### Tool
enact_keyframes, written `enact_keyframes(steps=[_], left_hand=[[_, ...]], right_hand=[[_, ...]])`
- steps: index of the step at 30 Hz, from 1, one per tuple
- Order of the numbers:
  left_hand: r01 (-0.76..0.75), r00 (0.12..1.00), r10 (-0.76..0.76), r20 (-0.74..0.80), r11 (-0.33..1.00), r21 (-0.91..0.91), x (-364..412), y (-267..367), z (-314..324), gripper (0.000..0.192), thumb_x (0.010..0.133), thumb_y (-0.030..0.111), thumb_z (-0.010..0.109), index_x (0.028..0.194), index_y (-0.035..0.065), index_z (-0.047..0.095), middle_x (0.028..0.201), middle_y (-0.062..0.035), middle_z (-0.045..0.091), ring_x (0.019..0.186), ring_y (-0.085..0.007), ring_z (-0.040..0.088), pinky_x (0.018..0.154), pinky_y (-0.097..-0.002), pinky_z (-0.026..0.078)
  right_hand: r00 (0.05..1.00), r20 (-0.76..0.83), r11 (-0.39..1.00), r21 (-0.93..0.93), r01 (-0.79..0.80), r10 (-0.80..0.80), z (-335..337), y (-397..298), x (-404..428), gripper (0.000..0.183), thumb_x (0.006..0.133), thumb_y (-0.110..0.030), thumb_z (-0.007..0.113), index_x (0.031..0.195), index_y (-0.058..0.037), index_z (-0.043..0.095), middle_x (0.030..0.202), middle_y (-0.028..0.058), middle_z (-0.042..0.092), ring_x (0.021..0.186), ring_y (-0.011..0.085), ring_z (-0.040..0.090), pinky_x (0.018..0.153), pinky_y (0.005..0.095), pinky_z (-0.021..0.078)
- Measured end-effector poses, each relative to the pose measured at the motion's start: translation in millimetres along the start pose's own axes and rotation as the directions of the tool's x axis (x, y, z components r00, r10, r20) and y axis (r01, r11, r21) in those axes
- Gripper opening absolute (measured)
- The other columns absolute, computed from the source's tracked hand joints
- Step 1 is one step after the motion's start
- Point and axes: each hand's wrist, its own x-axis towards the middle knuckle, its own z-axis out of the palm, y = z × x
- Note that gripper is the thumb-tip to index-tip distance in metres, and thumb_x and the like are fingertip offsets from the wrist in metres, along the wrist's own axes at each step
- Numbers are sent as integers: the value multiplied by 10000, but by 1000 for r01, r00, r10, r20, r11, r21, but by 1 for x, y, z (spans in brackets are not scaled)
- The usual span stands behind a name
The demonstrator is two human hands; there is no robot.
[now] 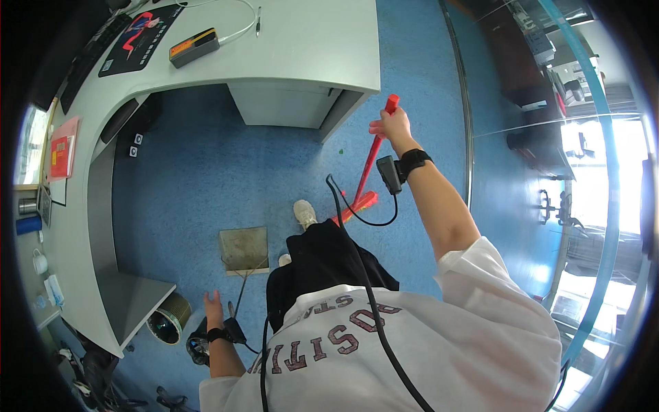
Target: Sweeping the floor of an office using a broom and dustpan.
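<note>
My right hand (395,124) grips the red handle of a broom (368,162) near its top end. The broom slants down to its red head, which is near my light shoe and partly hidden by my black trousers. My left hand (213,308) is raised at the lower left with its fingers apart, holding nothing that shows. Beside it, a thin metal handle (241,296) runs to a flat, worn metal dustpan (243,247) on the blue floor. Both wrists wear black bands with small cabled boxes.
A curved white desk (288,51) spans the top and left, bearing a dark mouse mat (141,41), a black-and-yellow box (194,48) and a pen (258,21). A waste bin (170,319) stands by the desk's lower end. Glass panels rise at the right. Black cables hang before me.
</note>
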Motion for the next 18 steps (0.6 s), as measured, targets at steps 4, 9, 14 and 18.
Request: enact_keyframes(steps=[4, 9, 14, 18], left_hand=[[47, 994, -39, 100, 995, -84, 2, 26, 11, 545, 778, 453, 465, 1166, 85, 361, 776, -29, 490, 626, -122, 462, 471, -275, 359], [-6, 983, 18, 181, 998, -63, 10, 64, 33, 449, 799, 367, 472, 1079, 17, 450, 792, -75, 519, 632, -139, 483, 538, -263, 394], [-194, 972, 199, 127, 979, -56, 26, 75, 48, 424, 795, 324, 486, 1037, -23, 470, 759, -95, 528, 594, -144, 490, 517, -264, 389], [-210, 968, 208, 143, 978, 1, 23, 97, 53, 411, 792, 306, 494, 1034, -24, 474, 746, -108, 540, 576, -150, 500, 517, -273, 399]], right_hand=[[981, -99, 813, -577, 82, -168, 7, -30, 12, 264, 767, -271, 477, 881, -35, 508, 750, 127, 597, 651, 219, 601, 602, 321, 465], [944, -115, 596, -797, 98, -309, 2, -32, 43, 345, 740, -369, 507, 842, -42, 551, 812, 154, 591, 792, 305, 566, 670, 379, 444], [947, -67, 573, -809, 132, -314, 9, -38, 47, 381, 730, -358, 517, 950, -48, 490, 798, 149, 591, 787, 305, 569, 681, 389, 438], [945, -34, 543, -825, 157, -326, 11, -37, 51, 455, 700, -367, 533, 1006, -46, 432, 791, 139, 595, 778, 301, 572, 672, 383, 439]])
